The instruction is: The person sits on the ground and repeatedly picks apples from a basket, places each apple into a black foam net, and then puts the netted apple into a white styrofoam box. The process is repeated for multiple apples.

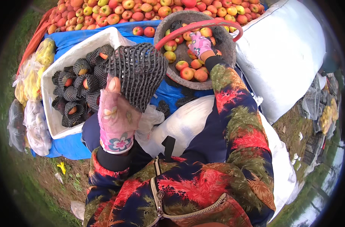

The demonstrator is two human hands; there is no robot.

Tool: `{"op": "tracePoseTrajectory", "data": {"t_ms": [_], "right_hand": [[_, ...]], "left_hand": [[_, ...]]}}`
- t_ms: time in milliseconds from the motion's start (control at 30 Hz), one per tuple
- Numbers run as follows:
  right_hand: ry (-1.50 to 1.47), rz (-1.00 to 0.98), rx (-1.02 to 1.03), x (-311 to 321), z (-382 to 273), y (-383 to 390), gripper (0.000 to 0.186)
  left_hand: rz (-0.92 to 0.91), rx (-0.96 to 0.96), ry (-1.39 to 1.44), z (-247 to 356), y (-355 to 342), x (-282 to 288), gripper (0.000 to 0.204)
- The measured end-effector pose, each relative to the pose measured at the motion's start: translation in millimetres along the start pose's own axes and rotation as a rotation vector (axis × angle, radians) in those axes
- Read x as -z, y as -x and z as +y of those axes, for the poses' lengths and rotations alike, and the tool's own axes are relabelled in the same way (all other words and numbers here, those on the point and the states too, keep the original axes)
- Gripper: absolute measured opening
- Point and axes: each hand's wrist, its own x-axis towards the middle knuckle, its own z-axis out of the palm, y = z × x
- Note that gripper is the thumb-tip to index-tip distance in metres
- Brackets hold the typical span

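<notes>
Black net sleeve (138, 72) in left hand (117, 113), fingers hidden; right hand (200, 45) half-curled, hold unclear, over red-yellow apples (187, 73) inside round grey basket (227, 51) rim.

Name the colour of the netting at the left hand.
Dark grey to black: the netting, best seen in the head view.

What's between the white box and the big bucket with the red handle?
Between the white box and the bucket, the head view shows a black net in the left hand, and a blue sheet with two apples on it.
</notes>
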Motion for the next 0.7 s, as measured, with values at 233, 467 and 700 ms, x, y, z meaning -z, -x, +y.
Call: {"op": "tracePoseTrajectory", "data": {"t_ms": [233,467,700], "right_hand": [[0.051,0.079,-0.136,-75.5,-8.5,-70.5,0.049],[-1.028,-0.439,-0.257,13.7,12.7,-5.9,0.055],[-1.843,-0.730,0.150,156.6,-17.1,169.3,0.061]], "left_hand": [[-0.052,-0.091,-0.065,1.0,-1.6,7.0,0.074],[0.069,-0.117,-0.104,-3.9,-4.0,23.9,0.044],[-0.213,0.145,-0.226,-33.6,-10.2,23.1,0.045]]}}
